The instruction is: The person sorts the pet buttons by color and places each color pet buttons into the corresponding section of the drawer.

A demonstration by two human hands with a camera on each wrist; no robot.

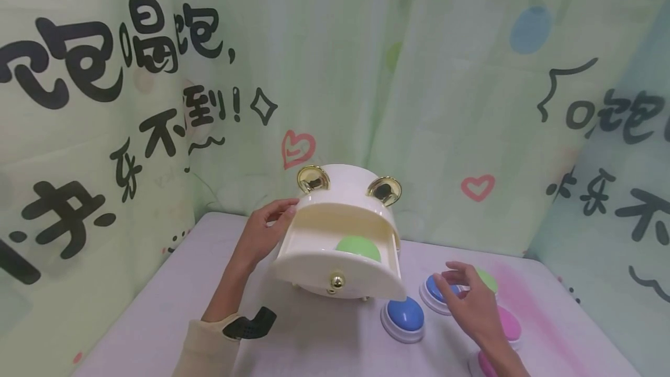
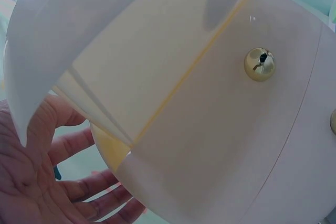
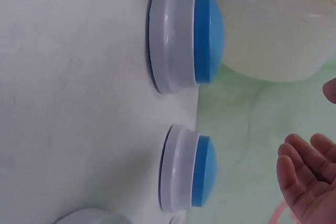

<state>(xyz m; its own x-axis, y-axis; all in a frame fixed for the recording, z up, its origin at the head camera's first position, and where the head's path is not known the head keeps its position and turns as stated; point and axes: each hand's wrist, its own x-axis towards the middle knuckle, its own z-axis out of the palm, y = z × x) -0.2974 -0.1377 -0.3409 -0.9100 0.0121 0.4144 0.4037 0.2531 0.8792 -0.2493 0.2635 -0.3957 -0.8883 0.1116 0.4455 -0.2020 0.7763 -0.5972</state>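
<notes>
White, glossy, rounded container [image 1: 348, 182], drawer [image 1: 309, 269] pulled out, was flanked by left hand [image 1: 264, 231], fingers spread along side, contact unclear. Right hand [image 1: 473, 307] was raised near blue domed buttons [image 1: 405, 314], fingers loosely bent, thumb apart. Smooth green rounded object [image 1: 359, 246] was nested inside drawer; gold knob [image 1: 337, 281] was fixed on front.

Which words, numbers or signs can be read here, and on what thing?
"饱喝饱,": black, left part of the pale-green printed fabric curtain.
"快乐不到!": black, below it.
"乐不": black, curtain's right part; other characters there are folded or cut off.
Signs: pink hearts, black four-pointed star, same curtain.
No text shows on the glossy white plastic drawer box or blue dome-shaped buttons.
</notes>
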